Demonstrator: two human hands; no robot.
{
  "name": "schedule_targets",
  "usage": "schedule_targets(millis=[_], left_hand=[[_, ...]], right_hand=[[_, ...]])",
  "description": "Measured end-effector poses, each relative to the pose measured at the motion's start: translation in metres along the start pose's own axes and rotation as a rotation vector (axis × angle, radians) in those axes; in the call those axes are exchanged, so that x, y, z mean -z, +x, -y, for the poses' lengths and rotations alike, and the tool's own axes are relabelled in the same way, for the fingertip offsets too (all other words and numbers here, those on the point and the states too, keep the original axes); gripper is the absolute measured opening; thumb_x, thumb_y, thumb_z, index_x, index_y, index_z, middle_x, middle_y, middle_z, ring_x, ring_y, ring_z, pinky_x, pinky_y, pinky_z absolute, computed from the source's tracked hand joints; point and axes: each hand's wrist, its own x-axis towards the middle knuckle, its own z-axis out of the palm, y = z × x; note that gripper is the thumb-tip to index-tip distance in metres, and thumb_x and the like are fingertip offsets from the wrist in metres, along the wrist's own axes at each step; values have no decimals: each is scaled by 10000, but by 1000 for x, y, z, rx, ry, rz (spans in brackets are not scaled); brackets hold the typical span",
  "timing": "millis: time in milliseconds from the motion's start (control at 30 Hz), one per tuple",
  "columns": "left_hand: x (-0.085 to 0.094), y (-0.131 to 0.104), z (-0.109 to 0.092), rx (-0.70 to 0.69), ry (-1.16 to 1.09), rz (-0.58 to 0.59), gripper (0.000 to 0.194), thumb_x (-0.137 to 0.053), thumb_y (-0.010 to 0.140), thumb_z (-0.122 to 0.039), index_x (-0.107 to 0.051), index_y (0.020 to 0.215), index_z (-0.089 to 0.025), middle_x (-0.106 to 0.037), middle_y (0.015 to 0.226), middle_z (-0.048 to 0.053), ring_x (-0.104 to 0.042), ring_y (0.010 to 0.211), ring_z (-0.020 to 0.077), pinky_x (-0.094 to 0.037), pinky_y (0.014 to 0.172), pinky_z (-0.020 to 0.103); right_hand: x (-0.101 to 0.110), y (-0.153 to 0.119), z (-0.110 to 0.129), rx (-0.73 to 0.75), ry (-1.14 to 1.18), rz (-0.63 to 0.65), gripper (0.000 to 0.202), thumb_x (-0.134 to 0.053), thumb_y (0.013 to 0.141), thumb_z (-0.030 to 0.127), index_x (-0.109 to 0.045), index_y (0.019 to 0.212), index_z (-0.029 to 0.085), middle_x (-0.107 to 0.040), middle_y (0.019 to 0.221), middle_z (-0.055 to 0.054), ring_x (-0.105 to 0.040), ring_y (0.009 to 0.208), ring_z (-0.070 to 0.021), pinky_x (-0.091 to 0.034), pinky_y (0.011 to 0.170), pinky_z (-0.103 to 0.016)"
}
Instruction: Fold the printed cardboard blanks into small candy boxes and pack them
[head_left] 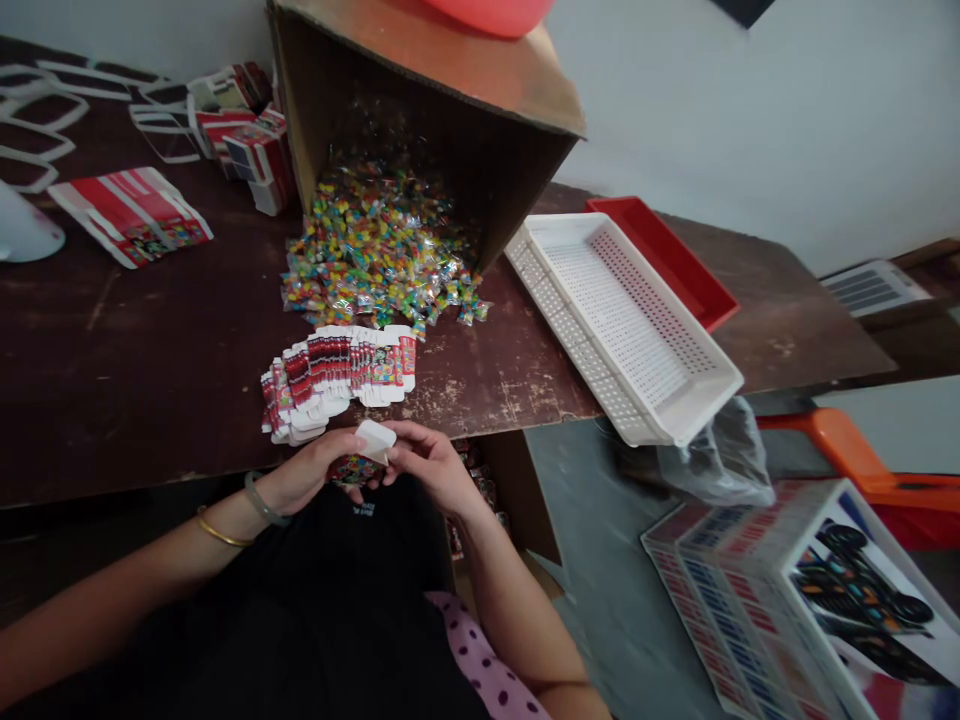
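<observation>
Near the table's front edge, my left hand (330,458) is closed on a small printed candy box (356,470) with a white end flap raised. My right hand (424,462) has its thumb and fingers pinched at the flap side of the same box. Just beyond my hands, a fanned row of flattened candy boxes (337,375), red and white, lies on the table. Behind that row, a heap of small clear packets of colourful candy (382,250) spills out of a cardboard carton (517,90) lying on its side.
To the right stand a white perforated basket (577,335) and a red tray (675,260). Bundled printed cartons (259,155) and a flat red-white package (135,215) lie at left. Below the table edge is an open cardboard box (525,495); an orange stool (847,450) stands at right.
</observation>
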Motion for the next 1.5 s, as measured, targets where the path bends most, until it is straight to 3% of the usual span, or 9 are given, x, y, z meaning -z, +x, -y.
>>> schedule_targets(millis=[200,300,433,667,867,1100,1267,1367,1500], left_hand=[[4,3,0,-42,184,12,387,-598,810,-391,-678,1103,-151,-706,887,82,-623,788,227,-545,568,287],[5,6,1,-54,292,-10,382,-637,788,-375,-679,1118,-188,-702,957,63,-621,853,235,-535,582,273],[3,9,3,-5,189,-7,341,-534,855,-376,-693,1087,-183,-703,902,68,-621,811,237,-532,570,297],[8,8,12,-87,39,187,291,-612,833,-314,-684,1076,-171,-674,903,71,-605,872,245,-543,664,329],[-1,5,21,31,-78,93,269,-635,860,-312,-668,1080,-162,-653,876,72,-612,826,233,-527,583,311],[3,4,17,79,92,306,534,-674,854,-322,-513,1363,-303,-543,1367,91,-499,1249,277,-420,1013,439],[13,4,8,24,241,249,471,-603,886,-427,-556,1326,-267,-592,1289,109,-562,1159,290,-443,972,446],[14,1,6,30,289,238,446,-594,893,-415,-572,1309,-256,-615,1254,109,-580,1133,285,-454,950,430],[25,-8,5,19,267,186,421,-586,904,-384,-576,1305,-259,-624,1239,104,-584,1132,285,-453,941,418]], right_hand=[[-1,4,-8,-33,-23,0,364,-781,716,337,-708,1040,190,-692,845,-5,-596,583,-90,-499,539,-211],[-4,1,-7,140,-311,-17,254,-725,786,327,-737,1013,214,-683,965,-31,-626,778,-131,-535,684,-254],[-6,-5,0,352,-528,-44,267,-585,917,377,-734,1098,251,-667,1090,-57,-615,1007,-175,-504,886,-319],[0,-1,10,269,-442,-124,210,-680,850,373,-776,966,226,-705,951,-57,-648,799,-165,-537,646,-265],[-2,-11,-9,451,-731,-118,290,-603,917,281,-683,1196,286,-691,1145,-57,-624,1034,-175,-481,940,-341],[59,-44,40,158,-1071,53,204,-599,923,296,-736,1057,226,-715,1070,-72,-635,1025,-203,-473,936,-358],[69,32,46,357,-1432,6,423,-621,889,231,-586,1309,195,-576,1328,-137,-505,1244,-242,-400,1053,-426],[57,88,38,425,-1597,139,668,-677,844,256,-409,1452,189,-413,1494,-149,-356,1385,-277,-342,1104,-468],[54,113,34,361,-1716,254,421,-577,895,150,-568,1315,188,-533,1412,-94,-499,1286,-234,-400,1072,-356]])
